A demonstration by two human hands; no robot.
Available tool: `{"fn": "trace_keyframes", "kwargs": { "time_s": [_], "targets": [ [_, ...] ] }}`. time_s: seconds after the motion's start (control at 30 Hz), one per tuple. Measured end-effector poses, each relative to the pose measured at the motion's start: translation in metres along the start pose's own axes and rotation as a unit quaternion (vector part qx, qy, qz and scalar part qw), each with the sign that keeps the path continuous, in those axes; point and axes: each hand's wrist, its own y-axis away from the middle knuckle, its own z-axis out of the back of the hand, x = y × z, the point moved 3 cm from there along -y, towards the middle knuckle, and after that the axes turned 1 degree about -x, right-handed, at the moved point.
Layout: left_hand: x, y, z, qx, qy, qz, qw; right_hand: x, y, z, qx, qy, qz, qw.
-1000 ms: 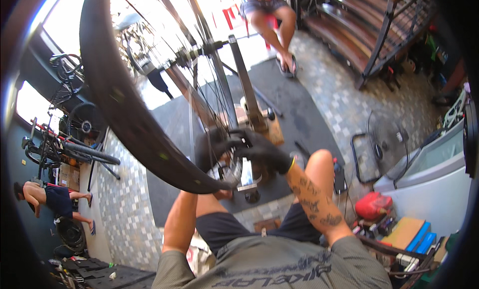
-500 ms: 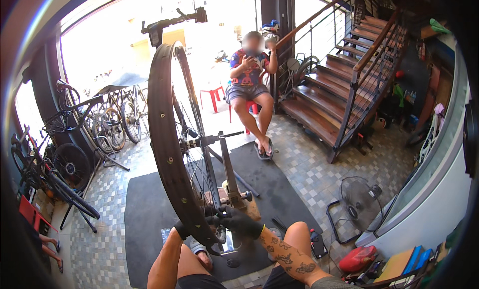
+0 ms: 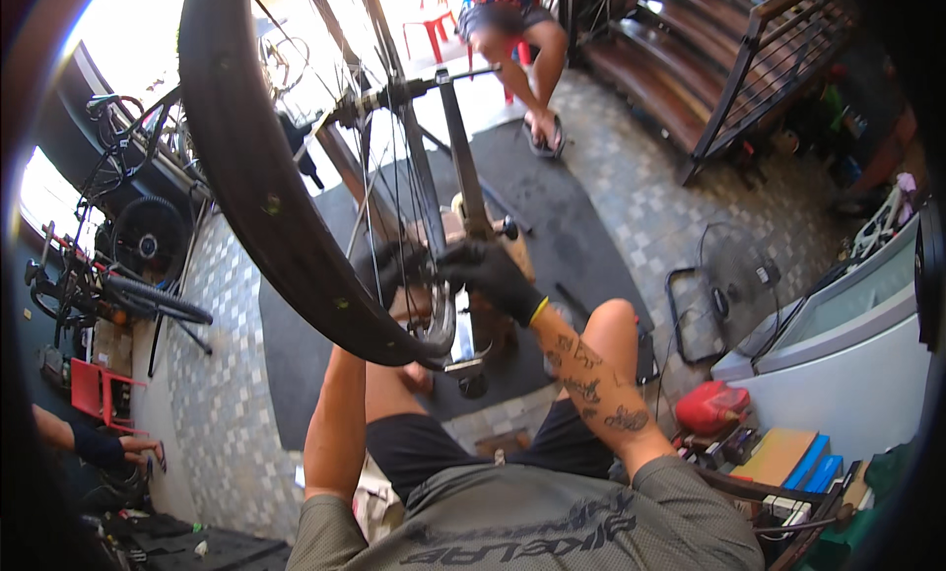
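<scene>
Working hands: gloved left hand (image 3: pixel 387 266) and right hand (image 3: pixel 493 278) close together low at the wheel (image 3: pixel 261 216), honestly can't tell if they're clamped on
Wheel: sweeps up from them toward 11 o'clock, bottom edge around their 6
Stand arm (image 3: pixel 461 157): roughly their 12

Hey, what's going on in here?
A seated person has a gloved left hand and right hand close together at the lower part of a spoked bicycle wheel. Exactly what the fingers grip is too hidden to tell. The wheel is held upright at its hub in a metal stand, over a dark mat. Another person sits across the room.
</scene>
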Motion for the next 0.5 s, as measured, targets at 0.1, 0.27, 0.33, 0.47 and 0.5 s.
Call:
{"fn": "trace_keyframes", "kwargs": {
  "time_s": [0.1,0.27,0.33,0.47,0.5],
  "targets": [
    [-0.014,0.004,0.005,-0.006,0.180,-0.015,0.984,0.010,-0.002,0.003,-0.111,-0.064,-0.003,0.992],
    [-0.040,0.011,-0.017,0.058,0.038,0.016,0.997,0.038,0.022,-0.001,-0.138,-0.063,0.033,0.988],
    [-0.040,0.004,-0.022,0.094,0.091,0.041,0.991,0.045,0.034,-0.006,-0.102,-0.010,0.017,0.995],
    [-0.029,-0.012,-0.023,0.082,0.073,0.016,0.994,0.045,0.040,-0.015,-0.049,0.017,-0.031,0.998],
    [-0.027,-0.015,-0.022,0.085,0.069,0.016,0.994,0.044,0.039,-0.015,-0.047,0.024,-0.031,0.998]
  ]
}}
